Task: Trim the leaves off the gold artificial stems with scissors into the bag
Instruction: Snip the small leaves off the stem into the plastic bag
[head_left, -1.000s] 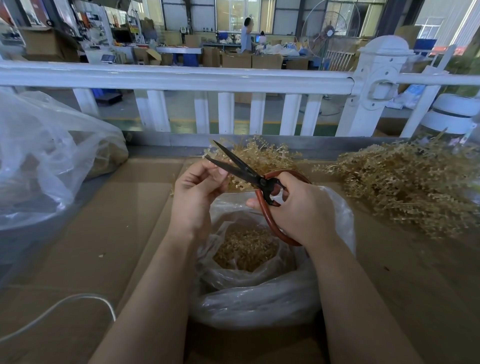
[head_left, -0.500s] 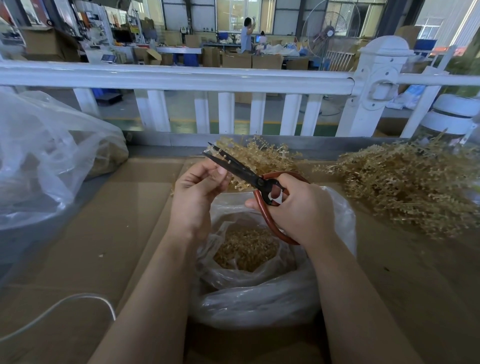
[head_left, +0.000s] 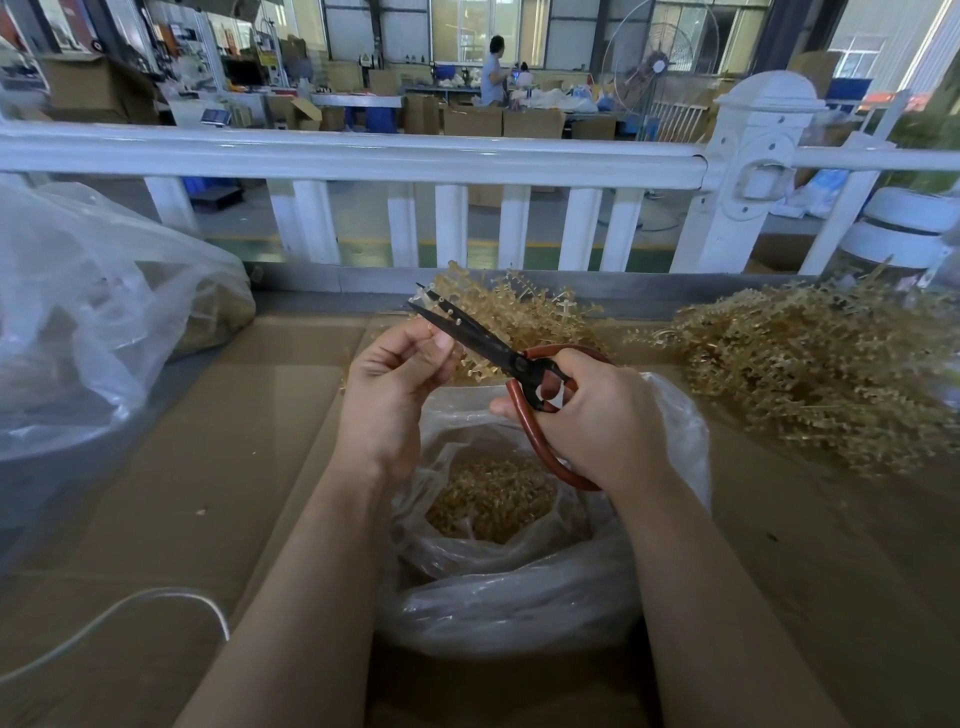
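My right hand (head_left: 597, 415) grips the red handles of black-bladed scissors (head_left: 478, 340), whose blades point up and left and are nearly closed on a thin gold stem (head_left: 439, 312). My left hand (head_left: 395, 374) pinches that stem between thumb and fingers, right under the blades. Below both hands sits an open clear plastic bag (head_left: 675, 441) with a heap of cut gold leaves (head_left: 488, 499) inside. A small bunch of gold stems (head_left: 519, 306) lies just behind the hands.
A large pile of gold stems (head_left: 810, 374) covers the table's right side. A big crumpled clear bag (head_left: 88, 322) fills the left. A white cable (head_left: 130, 608) loops at the lower left. A white railing (head_left: 363, 156) borders the cardboard-covered table (head_left: 208, 441).
The scissor blades, wide apart a second ago, have come nearly together around the stem. Both hands stay over the bag.
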